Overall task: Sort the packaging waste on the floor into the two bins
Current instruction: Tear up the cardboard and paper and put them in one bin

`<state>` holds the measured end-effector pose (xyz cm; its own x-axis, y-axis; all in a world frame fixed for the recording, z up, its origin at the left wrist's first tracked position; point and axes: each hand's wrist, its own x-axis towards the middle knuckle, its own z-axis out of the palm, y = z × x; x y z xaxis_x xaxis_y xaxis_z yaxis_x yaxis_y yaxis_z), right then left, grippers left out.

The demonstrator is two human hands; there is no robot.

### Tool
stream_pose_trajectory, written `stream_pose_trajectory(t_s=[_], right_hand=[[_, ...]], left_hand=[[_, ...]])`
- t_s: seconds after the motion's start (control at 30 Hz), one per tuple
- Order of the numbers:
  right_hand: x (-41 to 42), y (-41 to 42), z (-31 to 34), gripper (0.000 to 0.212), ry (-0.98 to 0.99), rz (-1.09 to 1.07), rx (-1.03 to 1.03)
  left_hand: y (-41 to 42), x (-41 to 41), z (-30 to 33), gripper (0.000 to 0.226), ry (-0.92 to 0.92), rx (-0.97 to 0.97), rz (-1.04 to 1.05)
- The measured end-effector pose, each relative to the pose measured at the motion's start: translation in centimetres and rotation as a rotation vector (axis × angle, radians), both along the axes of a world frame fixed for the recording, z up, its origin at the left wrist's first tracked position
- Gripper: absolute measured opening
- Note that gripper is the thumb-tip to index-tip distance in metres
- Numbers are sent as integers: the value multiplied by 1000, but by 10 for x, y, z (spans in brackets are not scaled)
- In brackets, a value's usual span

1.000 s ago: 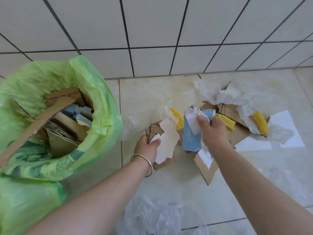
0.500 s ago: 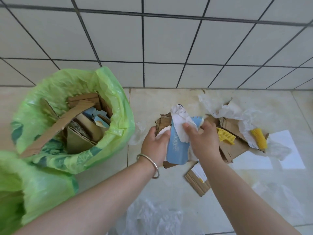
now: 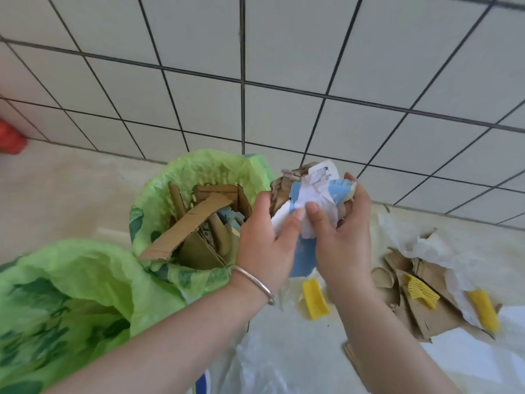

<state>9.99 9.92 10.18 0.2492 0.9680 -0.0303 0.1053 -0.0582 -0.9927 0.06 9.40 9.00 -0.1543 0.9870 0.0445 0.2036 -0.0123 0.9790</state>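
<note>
- The bundle of paper waste (image 3: 308, 206), made up of a blue-and-white carton piece, crumpled white paper and a torn scrap of brown cardboard, is off the floor now; a second ago it still lay in the pile, and I have lifted it to just beside the rim of the far bin.
- My left hand (image 3: 267, 240) grips the bundle's left edge, thumb across the white part; my right hand (image 3: 341, 231) clasps it from the right, thumb pressed into the crumpled paper.
- The cardboard bin (image 3: 159, 189), lined in green plastic, already holds brown strips and flattened boxes, so I judge this bundle belongs there and only needs carrying over the opening and letting go.
- The nearer green-lined bin (image 3: 71, 280) sits lower left; I cannot see what it holds.
- Left on the floor: yellow foam netting (image 3: 314, 300), more torn cardboard (image 3: 426, 317), thin white wrapping (image 3: 426, 248) and clear plastic film (image 3: 255, 368).
</note>
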Motion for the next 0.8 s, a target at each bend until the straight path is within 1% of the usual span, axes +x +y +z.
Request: stream_pose_trajectory(t_s=[0.03, 0.13, 0.2, 0.27, 0.3, 0.37, 0.4, 0.43, 0.47, 0.5, 0.53, 0.57, 0.67, 0.73, 0.8], right_hand=[[-9, 3, 0, 48, 10, 21, 1], [-34, 10, 0, 37, 28, 50, 15], [-51, 14, -2, 28, 39, 68, 32], [-67, 19, -6, 23, 23, 101, 28], [-75, 22, -9, 23, 14, 119, 15], [-88, 28, -19, 27, -4, 152, -25], [-93, 30, -24, 28, -19, 164, -54], [-97, 32, -31, 28, -51, 177, -87], [-100, 33, -37, 26, -108, 195, -121], [-102, 33, -43, 21, -177, 216, -156], [-104, 34, -46, 12, -258, 238, -195], [-106, 36, -48, 10, -350, 263, -239], [-116, 44, -57, 30, -664, 366, -379], [-122, 46, -61, 32, -906, 452, -463], [-125, 46, -64, 27, -1081, 542, -521]], left_hand=[[1, -8, 1, 28, 16, -7, 26], [5, -34, 2, 33, -10, -19, 46], [9, -52, 2, 44, -36, -50, 40], [15, -71, -1, 57, -64, -134, 48], [19, -80, -3, 56, -79, -166, 60], [26, -99, -10, 31, -88, -162, 55], [28, -107, -15, 24, -63, -183, 54], [29, -113, -21, 25, -15, -223, 50], [29, -120, -29, 32, 62, -284, 49], [30, -123, -34, 37, 151, -333, 46], [31, -127, -39, 39, 254, -376, 45], [32, -130, -42, 40, 356, -407, 35], [37, -130, -46, 47, 642, -530, -81], [43, -126, -52, 48, 775, -618, -188], [46, -121, -58, 46, 904, -711, -298]])
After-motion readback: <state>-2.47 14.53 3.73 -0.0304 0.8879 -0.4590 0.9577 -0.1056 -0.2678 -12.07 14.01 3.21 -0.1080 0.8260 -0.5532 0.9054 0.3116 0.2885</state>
